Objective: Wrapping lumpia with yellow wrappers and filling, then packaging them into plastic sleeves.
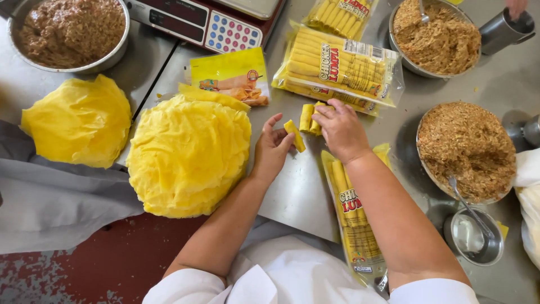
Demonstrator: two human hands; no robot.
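Observation:
My left hand (271, 149) pinches one small yellow roll (295, 135) at its fingertips, just above the steel table (295, 197). My right hand (340, 129) rests palm down on two more yellow rolls (307, 117) lying side by side. Under my right forearm lies a clear printed bag (351, 219) partly filled with rolls. Two full bags of rolls (337, 70) are stacked just beyond my right hand. A round stack of thin yellow wrappers (188, 155) sits left of my left hand.
A second wrapper stack (79, 121) lies far left. A bowl of brown filling (70, 31) and a scale with a keypad (202, 25) stand at the back. Two bowls of crumbly filling (467, 149) (436, 36), a small bowl with a spoon (475, 236) and another person's hand (514, 7) are at right.

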